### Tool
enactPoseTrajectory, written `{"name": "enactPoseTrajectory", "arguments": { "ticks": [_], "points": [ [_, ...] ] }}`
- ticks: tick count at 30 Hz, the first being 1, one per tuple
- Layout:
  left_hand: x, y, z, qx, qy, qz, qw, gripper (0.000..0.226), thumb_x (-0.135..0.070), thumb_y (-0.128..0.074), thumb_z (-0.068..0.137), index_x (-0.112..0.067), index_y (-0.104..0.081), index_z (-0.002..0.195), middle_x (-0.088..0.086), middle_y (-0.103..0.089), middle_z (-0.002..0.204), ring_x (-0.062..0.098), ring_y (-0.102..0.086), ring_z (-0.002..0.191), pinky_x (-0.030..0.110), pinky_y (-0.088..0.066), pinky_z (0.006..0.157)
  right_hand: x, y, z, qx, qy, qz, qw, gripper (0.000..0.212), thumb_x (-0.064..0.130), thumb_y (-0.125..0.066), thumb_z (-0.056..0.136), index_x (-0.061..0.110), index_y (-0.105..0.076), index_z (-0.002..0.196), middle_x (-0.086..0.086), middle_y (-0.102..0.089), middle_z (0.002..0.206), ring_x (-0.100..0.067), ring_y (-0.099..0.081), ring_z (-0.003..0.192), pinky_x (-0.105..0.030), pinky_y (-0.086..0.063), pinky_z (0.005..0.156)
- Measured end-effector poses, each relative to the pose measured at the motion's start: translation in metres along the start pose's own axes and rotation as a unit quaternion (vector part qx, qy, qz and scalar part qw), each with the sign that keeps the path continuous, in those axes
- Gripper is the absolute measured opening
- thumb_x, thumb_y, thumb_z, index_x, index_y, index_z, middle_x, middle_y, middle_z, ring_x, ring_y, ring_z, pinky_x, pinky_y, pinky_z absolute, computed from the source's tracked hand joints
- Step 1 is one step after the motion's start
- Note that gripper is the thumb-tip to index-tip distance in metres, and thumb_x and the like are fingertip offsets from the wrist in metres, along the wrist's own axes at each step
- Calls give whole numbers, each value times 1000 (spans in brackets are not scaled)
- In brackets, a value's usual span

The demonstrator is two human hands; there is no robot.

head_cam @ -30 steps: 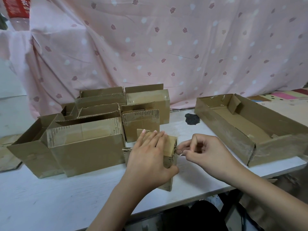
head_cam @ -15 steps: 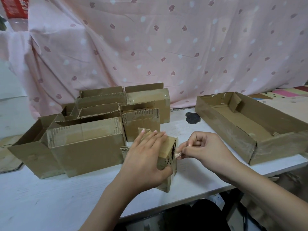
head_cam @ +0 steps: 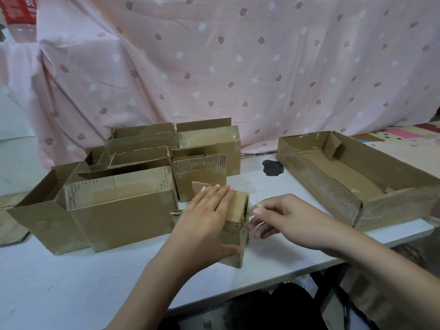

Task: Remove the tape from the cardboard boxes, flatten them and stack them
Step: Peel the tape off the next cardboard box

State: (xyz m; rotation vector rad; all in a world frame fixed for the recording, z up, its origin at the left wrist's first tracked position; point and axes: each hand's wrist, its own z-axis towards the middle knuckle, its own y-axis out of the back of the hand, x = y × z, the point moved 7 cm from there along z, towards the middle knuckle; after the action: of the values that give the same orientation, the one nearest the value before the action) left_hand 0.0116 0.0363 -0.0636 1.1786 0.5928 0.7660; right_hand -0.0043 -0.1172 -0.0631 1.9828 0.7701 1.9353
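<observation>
- While the left hand (head_cam: 206, 220) lies flat on top of the small box (head_cam: 234, 225), its fingers are straight and close together, the thumb bearing against the near face.
- The small box stands on the white table (head_cam: 71, 282), near the front edge, just in front of the cluster of open boxes (head_cam: 123, 198).
- The right hand (head_cam: 292, 220) sits just right of the box, thumb and forefinger pinching a clear strip of tape (head_cam: 252, 209) at the box's upper right edge (the strip is thin and hard to make out); the other fingers curl underneath.
- A long shallow tray box (head_cam: 316, 186) rests on the table's right side, well apart from the small box.
- A dark stain (head_cam: 273, 167) marks the table between the cluster and the tray box.
- A pink patterned cloth (head_cam: 238, 67) hangs behind everything.
</observation>
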Motion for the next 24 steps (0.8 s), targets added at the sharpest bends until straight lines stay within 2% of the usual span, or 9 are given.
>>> {"name": "enactPoseTrajectory", "arguments": {
  "ticks": [2, 6, 8, 10, 13, 15, 17, 21, 24],
  "points": [
    [1, 1, 0, 5, 4, 4, 1000, 117, -69, -62, 80, -20, 11, 158, -9, 13, 165, 7, 13, 150, 27, 14, 121, -2, -6, -1, -16, -11, 118, 993, 34, 23, -50, 105, 2, -73, 93, -8, -76, 90, -24, -73, 84, -43, -59, 90],
    [0, 0, 1, 2, 6, 9, 1000, 117, -70, -61, 81, -19, 10, 158, -6, 12, 165, 9, 12, 151, 30, 10, 123, -8, -9, -2, -72, -43, 253, 964, 40, 19, -50, 105, -3, -74, 82, -24, -72, 90, -24, -68, 75, -48, -59, 89],
    [1, -2, 2, 4, 12, 13, 1000, 116, -70, -61, 81, -18, 10, 158, -5, 11, 166, 11, 12, 151, 32, 8, 123, -5, -11, -4, -69, -47, 247, 965, 38, 20, -54, 103, -1, -77, 81, -19, -72, 87, -20, -67, 73, -46, -59, 88],
    [1, -3, 4, 3, 16, 17, 1000, 116, -70, -60, 81, -17, 9, 158, -4, 11, 166, 12, 11, 152, 33, 7, 123, -2, -16, -4, -60, -46, 224, 972, 38, 33, -63, 96, 4, -78, 79, -10, -75, 84, -17, -68, 72, -44, -61, 85],
    [2, -4, 5, 4, 30, 22, 999, 115, -69, -59, 83, -15, 10, 158, -2, 11, 166, 15, 11, 152, 35, 6, 124, 2, -18, -6, -79, -25, 155, 984, 42, 49, -72, 80, 8, -79, 77, -8, -76, 80, -20, -70, 71, -38, -62, 80],
    [2, -4, 7, 2, 39, 28, 999, 114, -68, -59, 83, -14, 9, 157, 0, 10, 166, 16, 10, 152, 36, 6, 124, 1, -16, -5, -124, -6, 103, 987, 27, 38, -79, 81, 13, -78, 73, -5, -74, 73, -21, -71, 71, -36, -61, 77],
    [2, -4, 8, 0, 41, 31, 999, 114, -68, -60, 83, -14, 8, 157, 0, 8, 166, 16, 9, 152, 35, 6, 124, -5, -16, -2, -141, -11, 124, 982, 20, 27, -81, 82, 11, -76, 71, -6, -72, 67, -23, -71, 66, -40, -62, 76],
    [4, -4, 7, -5, 43, 22, 999, 114, -68, -61, 82, -15, 6, 158, -1, 7, 166, 14, 9, 152, 33, 7, 123, -17, -30, 6, -60, -52, 257, 963, 31, 19, -74, 88, -11, -70, 82, -19, -69, 75, -28, -68, 71, -48, -61, 82],
    [3, -4, 7, -7, 40, 26, 999, 115, -68, -61, 81, -15, 6, 158, -2, 7, 166, 14, 9, 152, 32, 7, 123, -23, -32, 7, -36, -70, 307, 949, 24, 13, -67, 93, -10, -69, 85, -23, -69, 84, -30, -71, 76, -46, -61, 82]
  ]
}}
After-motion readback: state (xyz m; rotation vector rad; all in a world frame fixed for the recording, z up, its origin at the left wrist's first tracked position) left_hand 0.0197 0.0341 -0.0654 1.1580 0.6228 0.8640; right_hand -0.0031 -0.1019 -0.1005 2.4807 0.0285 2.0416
